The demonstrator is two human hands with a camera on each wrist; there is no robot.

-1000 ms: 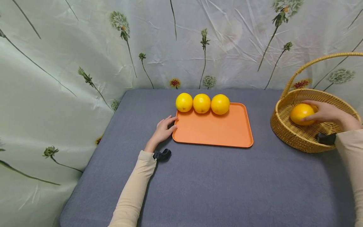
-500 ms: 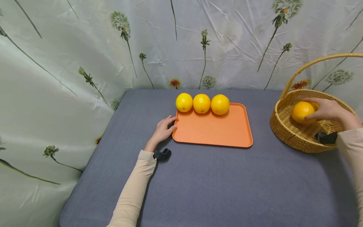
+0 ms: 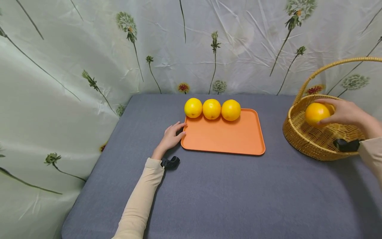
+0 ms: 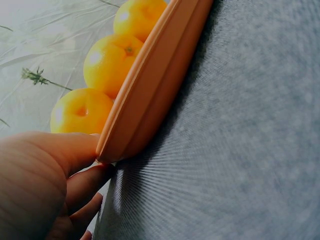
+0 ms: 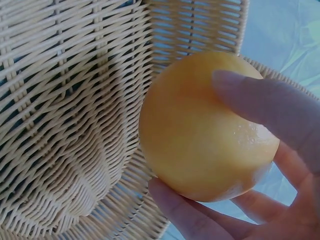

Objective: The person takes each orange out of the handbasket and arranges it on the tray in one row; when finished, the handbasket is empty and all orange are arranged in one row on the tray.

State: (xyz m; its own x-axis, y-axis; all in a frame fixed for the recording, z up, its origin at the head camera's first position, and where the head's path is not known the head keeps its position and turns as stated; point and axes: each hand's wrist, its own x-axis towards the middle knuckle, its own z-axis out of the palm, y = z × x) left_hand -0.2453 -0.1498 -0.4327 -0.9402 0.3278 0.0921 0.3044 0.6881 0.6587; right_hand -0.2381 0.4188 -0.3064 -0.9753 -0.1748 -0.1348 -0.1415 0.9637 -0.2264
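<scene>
In the head view an orange tray [image 3: 223, 136] lies on the grey cloth, with three oranges [image 3: 212, 109] in a row along its back edge. My left hand [image 3: 170, 136] touches the tray's left edge, its thumb and index finger apart; the left wrist view has the thumb [image 4: 82, 150] at the tray's end. At the right, my right hand [image 3: 347, 114] holds another orange [image 3: 316, 114] above the floor of a wicker basket [image 3: 301, 139]. The right wrist view shows that orange [image 5: 200, 135] between thumb and fingers, apart from the basket's weave [image 5: 75, 115].
The basket's tall arched handle [image 3: 331, 64] rises over its back left side. A floral curtain [image 3: 238, 46] hangs behind the grey table surface [image 3: 223, 192] and along its left side.
My right hand has lifted the orange slightly off the basket's floor. The left hand, the tray and its row of oranges stay put.
</scene>
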